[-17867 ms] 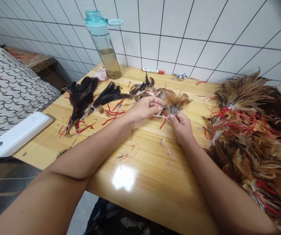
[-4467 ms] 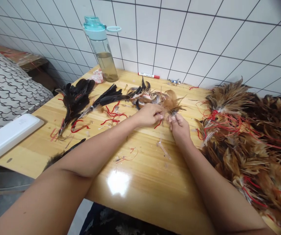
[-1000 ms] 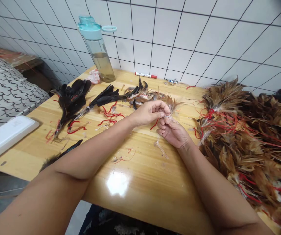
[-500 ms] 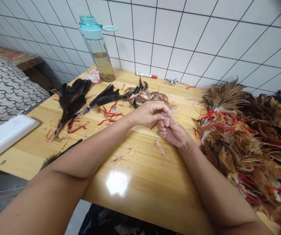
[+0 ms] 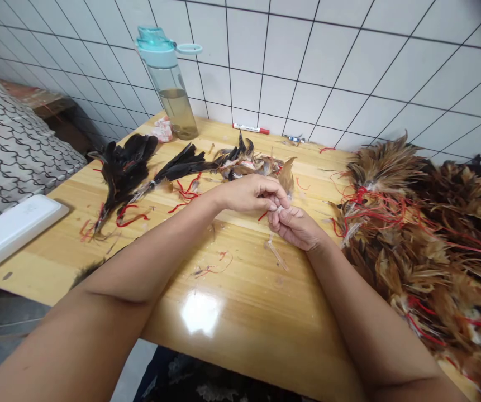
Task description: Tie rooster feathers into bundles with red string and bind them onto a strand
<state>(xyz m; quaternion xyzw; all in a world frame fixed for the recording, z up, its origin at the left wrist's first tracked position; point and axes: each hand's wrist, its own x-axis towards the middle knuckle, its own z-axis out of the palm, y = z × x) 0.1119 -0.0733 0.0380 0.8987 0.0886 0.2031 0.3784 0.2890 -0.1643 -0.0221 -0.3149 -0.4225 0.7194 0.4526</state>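
Observation:
My left hand (image 5: 255, 192) and my right hand (image 5: 294, 226) meet above the middle of the wooden table, fingertips touching. A brown feather (image 5: 286, 177) stands up from where the fingers join, its pale base close to my right thumb. My right fingers are curled closed, apparently around its quill. Thumb and fingers of my left hand are pinched together; what lies between them is small and whitish, too hidden to name. Just below the hands a clear thin plastic strip (image 5: 277, 254) rests on the tabletop. Behind my left hand lies a small heap of mixed feathers (image 5: 240, 162).
Bundles of brown feathers (image 5: 416, 245) with red ties (image 5: 361, 195) are piled on the right. Black feather bundles (image 5: 125, 167) lie at left, beside red threads (image 5: 133, 218). A water bottle (image 5: 177, 106), a marker (image 5: 251, 129) and a white box (image 5: 18, 237) stand or lie around.
A brown feather now shows upright beyond my fingers. My hands have drawn closer together, and my right hand has turned slightly with its thumb now on top.

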